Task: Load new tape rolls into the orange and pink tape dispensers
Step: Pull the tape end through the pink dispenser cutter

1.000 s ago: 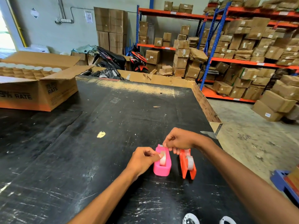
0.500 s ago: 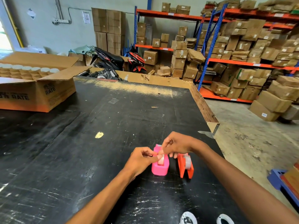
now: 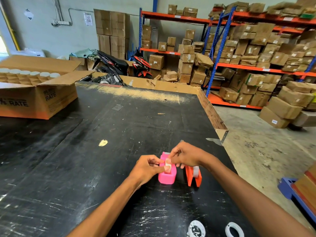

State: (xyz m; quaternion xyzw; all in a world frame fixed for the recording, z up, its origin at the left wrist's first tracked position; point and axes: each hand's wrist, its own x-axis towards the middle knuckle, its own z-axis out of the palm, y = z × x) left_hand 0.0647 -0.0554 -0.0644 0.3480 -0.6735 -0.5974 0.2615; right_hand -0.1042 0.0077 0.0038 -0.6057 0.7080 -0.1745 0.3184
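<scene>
A pink tape dispenser (image 3: 167, 177) stands on the black table (image 3: 85, 159), with a tape roll (image 3: 168, 165) sitting in its top slot. My left hand (image 3: 147, 167) presses its thumb on that roll from the left. My right hand (image 3: 185, 156) pinches the roll's upper end from the right. Just right of the pink one stands an orange tape dispenser (image 3: 194, 176) with a clear tape roll (image 3: 196, 171) in it, partly hidden by my right wrist.
Two empty white tape cores (image 3: 196, 228) (image 3: 234, 229) lie at the table's near edge. An open cardboard box (image 3: 34, 93) of white rolls sits at the far left. The table's right edge (image 3: 213, 117) drops to the concrete floor; shelves of boxes stand beyond.
My hands have stayed over the pink dispenser; the fingers have closed in on the roll in its slot. The camera has shifted slightly.
</scene>
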